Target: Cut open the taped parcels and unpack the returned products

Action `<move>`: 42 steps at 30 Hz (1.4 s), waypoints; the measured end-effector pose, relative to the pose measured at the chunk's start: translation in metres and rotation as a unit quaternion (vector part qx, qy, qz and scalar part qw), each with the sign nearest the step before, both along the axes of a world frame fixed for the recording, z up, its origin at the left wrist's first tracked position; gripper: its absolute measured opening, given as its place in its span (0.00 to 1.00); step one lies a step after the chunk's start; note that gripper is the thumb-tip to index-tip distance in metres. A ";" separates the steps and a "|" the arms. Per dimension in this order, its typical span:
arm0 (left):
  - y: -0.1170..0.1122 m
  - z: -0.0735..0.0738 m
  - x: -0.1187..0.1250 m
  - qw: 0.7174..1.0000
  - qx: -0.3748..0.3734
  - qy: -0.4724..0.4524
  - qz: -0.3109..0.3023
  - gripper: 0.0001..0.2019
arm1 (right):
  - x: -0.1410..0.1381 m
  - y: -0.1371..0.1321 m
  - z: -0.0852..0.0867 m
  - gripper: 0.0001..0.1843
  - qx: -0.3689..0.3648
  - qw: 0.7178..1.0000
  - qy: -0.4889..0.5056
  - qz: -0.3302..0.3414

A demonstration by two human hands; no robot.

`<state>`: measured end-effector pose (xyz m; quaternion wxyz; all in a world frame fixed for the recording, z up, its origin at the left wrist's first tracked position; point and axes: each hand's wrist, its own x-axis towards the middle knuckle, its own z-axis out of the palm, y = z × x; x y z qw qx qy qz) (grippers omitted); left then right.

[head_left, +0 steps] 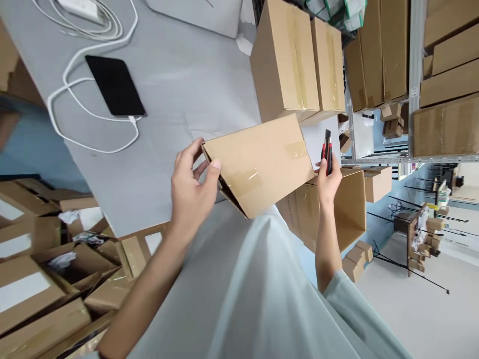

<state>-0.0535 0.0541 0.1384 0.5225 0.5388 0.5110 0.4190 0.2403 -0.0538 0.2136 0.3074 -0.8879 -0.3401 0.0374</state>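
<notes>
A brown cardboard box (262, 159) is tilted in front of my body, over the near edge of the grey table. My left hand (196, 174) grips its left end, thumb on the top face and fingers at the far edge. Along that end the box's flap edges stand slightly apart. Clear tape shows on the top face. My right hand (329, 179) is closed around a black and red box cutter (327, 152), its tip pointing away from me. The right fingers are close to the box's right end; whether they touch it I cannot tell.
On the grey table (202, 85) lie a black tablet (116, 85) and a white cable (56, 117). Taped cartons (292, 60) stand at the table's right. Below left is a heap of opened boxes (48, 249). An open carton (350, 209) and loaded shelves (413, 80) are at right.
</notes>
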 end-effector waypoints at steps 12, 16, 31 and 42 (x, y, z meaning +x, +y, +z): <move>0.038 0.011 0.017 0.978 0.080 0.180 0.070 0.23 | -0.028 -0.032 -0.034 0.31 0.032 0.978 0.187 0.091; 0.053 0.049 0.051 0.965 0.129 0.228 0.003 0.24 | -0.021 -0.032 -0.038 0.33 0.027 0.963 0.246 0.103; 0.101 0.057 0.173 0.915 0.021 0.202 -0.348 0.14 | -0.014 -0.038 -0.025 0.31 -0.030 0.973 0.182 0.137; 0.087 0.075 0.180 0.908 -0.007 0.272 -0.318 0.12 | -0.019 -0.059 0.024 0.29 -0.135 0.965 0.104 0.199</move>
